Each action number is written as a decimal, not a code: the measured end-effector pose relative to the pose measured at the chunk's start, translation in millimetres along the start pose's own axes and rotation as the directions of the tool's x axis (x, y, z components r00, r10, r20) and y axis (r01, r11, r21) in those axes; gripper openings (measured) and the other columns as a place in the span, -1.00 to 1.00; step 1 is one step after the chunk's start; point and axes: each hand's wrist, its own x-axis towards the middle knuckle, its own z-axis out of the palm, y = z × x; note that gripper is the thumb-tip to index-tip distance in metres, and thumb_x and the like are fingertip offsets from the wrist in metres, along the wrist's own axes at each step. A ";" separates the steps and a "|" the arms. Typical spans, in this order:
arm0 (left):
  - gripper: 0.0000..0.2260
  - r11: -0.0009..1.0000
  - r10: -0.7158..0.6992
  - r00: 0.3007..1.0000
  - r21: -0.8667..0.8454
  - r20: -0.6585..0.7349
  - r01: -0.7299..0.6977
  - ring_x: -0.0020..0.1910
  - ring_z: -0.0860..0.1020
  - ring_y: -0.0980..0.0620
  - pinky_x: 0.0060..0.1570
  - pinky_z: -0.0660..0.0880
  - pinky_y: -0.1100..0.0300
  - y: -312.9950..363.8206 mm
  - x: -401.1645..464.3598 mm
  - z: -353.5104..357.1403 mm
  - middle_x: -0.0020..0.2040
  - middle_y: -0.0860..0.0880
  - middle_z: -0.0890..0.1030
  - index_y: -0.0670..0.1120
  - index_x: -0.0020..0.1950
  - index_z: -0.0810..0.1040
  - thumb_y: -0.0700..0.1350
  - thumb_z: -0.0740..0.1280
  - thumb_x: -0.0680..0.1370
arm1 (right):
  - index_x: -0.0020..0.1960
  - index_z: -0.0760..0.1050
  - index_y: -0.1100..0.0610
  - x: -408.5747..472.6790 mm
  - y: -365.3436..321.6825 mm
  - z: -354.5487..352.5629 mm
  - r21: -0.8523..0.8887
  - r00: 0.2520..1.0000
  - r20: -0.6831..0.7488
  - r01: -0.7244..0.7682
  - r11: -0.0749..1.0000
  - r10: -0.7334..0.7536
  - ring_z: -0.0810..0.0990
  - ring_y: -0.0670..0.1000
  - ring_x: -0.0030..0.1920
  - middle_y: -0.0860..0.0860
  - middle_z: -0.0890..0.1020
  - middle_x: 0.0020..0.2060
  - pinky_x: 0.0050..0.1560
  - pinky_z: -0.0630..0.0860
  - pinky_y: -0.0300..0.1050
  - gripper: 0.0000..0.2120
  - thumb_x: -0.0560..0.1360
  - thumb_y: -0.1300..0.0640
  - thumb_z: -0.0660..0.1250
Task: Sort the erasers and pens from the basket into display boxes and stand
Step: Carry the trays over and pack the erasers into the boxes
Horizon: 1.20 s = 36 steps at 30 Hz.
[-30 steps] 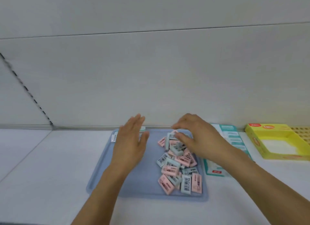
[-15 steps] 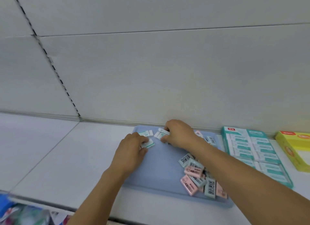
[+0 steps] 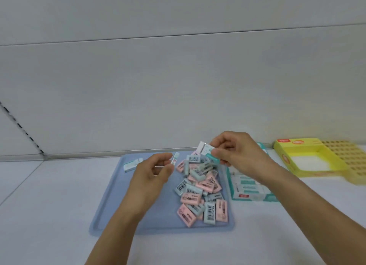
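Nearest, two bare forearms reach forward over a white shelf (image 3: 49,205), one from the lower left and one from the lower right. Below them lies a flat blue tray (image 3: 111,211), and on its right half sits a loose pile of pink and pale blue erasers (image 3: 200,187), many with barcode sides up, overlapping one another. The left hand (image 3: 152,171) hovers above the middle of the tray with its fingers curled, pinching a small white-and-teal eraser (image 3: 175,159) edge-on between thumb and fingertips. Just right of the tray stands a teal display box (image 3: 251,193) holding rows of white-and-teal erasers; the right forearm crosses over part of it. The right hand (image 3: 237,152) is raised above the far end of the pile, its thumb and fingers clamped on a white-and-teal eraser stack (image 3: 207,153); how many pieces it holds cannot be told. At the tray's far left corner a single white-and-teal eraser (image 3: 132,163) lies flat, apart from the pile. Farther right on the shelf is an open yellow display box (image 3: 283,158), and touching its right side a yellow grid stand (image 3: 350,158) with rows of square holes, blurred at the edge. Behind everything rises the pale grey panelled back wall (image 3: 178,86).
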 end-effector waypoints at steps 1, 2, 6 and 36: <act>-0.80 1.000 0.004 1.000 -0.021 0.027 -0.004 -0.05 0.64 0.09 -0.07 0.58 0.24 4.3 -0.4 6.8 -0.02 0.05 0.66 0.04 0.13 0.61 -0.19 0.36 0.56 | -0.11 0.59 0.14 -7.0 9.5 -15.3 -0.026 0.998 -0.063 0.003 1.000 -0.005 0.55 -0.05 -0.37 0.06 0.65 -0.29 -0.33 0.50 -0.25 -0.91 0.47 0.30 0.41; -0.80 0.999 0.005 0.999 -0.050 0.052 -0.003 -0.06 0.64 0.10 -0.12 0.57 0.28 8.2 -0.7 13.5 -0.02 0.04 0.67 0.03 0.13 0.61 -0.20 0.36 0.56 | -0.14 0.60 0.11 -14.6 19.1 -29.6 -0.061 0.994 -0.108 0.004 0.998 -0.011 0.53 -0.05 -0.35 0.05 0.65 -0.29 -0.31 0.50 -0.23 -0.88 0.47 0.31 0.41; -0.80 0.992 -0.018 0.992 -0.124 0.127 0.034 -0.09 0.67 0.03 -0.14 0.58 0.29 19.3 -2.5 37.2 0.01 0.02 0.68 0.01 0.14 0.61 -0.20 0.37 0.55 | -0.22 0.60 0.00 -40.3 50.6 -55.5 -0.249 0.997 -0.080 -0.030 0.968 0.010 0.49 -0.18 -0.37 -0.15 0.60 -0.40 -0.29 0.41 -0.35 -0.79 0.45 0.30 0.42; -0.83 0.923 -0.034 0.950 -0.354 0.311 0.149 -0.24 0.67 0.03 -0.36 0.48 0.41 66.8 -25.3 105.6 -0.15 -0.16 0.71 -0.18 0.07 0.64 -0.15 0.31 0.58 | 0.01 0.61 -0.03 -58.3 39.1 -39.9 0.105 0.961 -0.215 0.199 0.974 -0.173 0.56 -0.01 -0.21 0.04 0.65 -0.15 -0.19 0.53 -0.17 -0.78 0.50 0.28 0.39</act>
